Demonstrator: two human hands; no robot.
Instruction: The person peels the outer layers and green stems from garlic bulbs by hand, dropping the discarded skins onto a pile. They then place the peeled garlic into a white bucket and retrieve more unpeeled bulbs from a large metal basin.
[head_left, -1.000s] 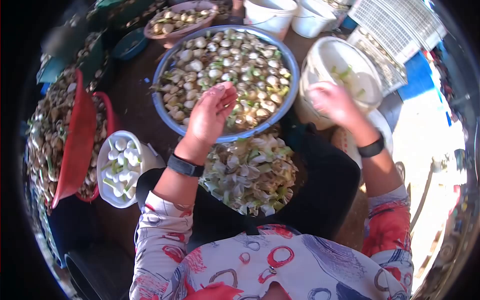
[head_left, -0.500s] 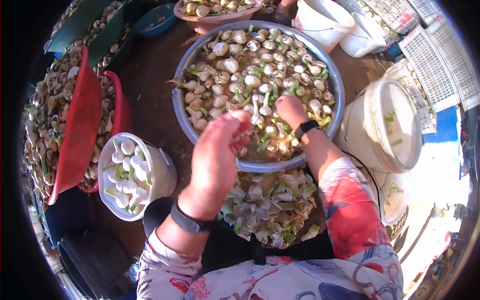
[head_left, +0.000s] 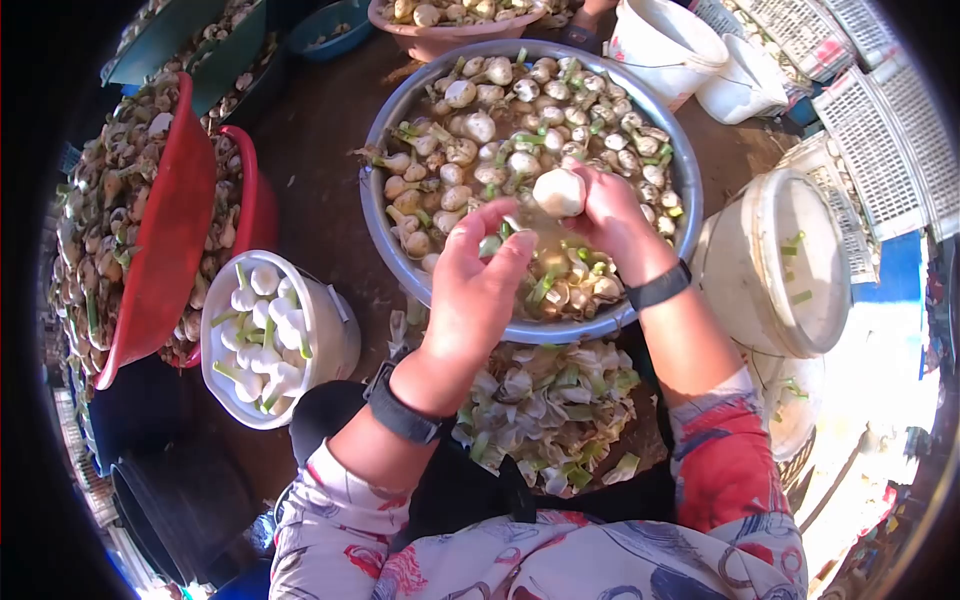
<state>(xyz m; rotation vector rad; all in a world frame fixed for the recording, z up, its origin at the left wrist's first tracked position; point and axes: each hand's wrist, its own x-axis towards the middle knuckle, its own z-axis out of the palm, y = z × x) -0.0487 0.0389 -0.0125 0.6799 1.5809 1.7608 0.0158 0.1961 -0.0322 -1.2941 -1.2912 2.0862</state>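
My right hand [head_left: 610, 210] grips a pale garlic bulb [head_left: 558, 193] above the water in a big blue-grey basin [head_left: 373, 225]. Left of it, my left hand [head_left: 475, 275] is curled, thumb towards the fingers, over the basin's near side. Something small and greenish shows at its fingertips; I cannot make out what it is. Many muddy garlic bulbs [head_left: 480, 127] with cut stems float in the brown water. Loose peelings and stems [head_left: 575, 285] gather by the near rim, below my right hand.
A white bucket [head_left: 345, 320] of cleaned garlic stands at left, beside red tubs [head_left: 165, 235] heaped with unpeeled bulbs. Garlic skins [head_left: 550, 410] pile up before my lap. White buckets [head_left: 735, 260] and crates [head_left: 870, 150] line the right side. Another person's hand [head_left: 597, 8] shows beyond the basin.
My right hand has risen out of the basin's contents with a garlic bulb. My left hand has moved forward and right, closer to it. The view has shifted slightly.
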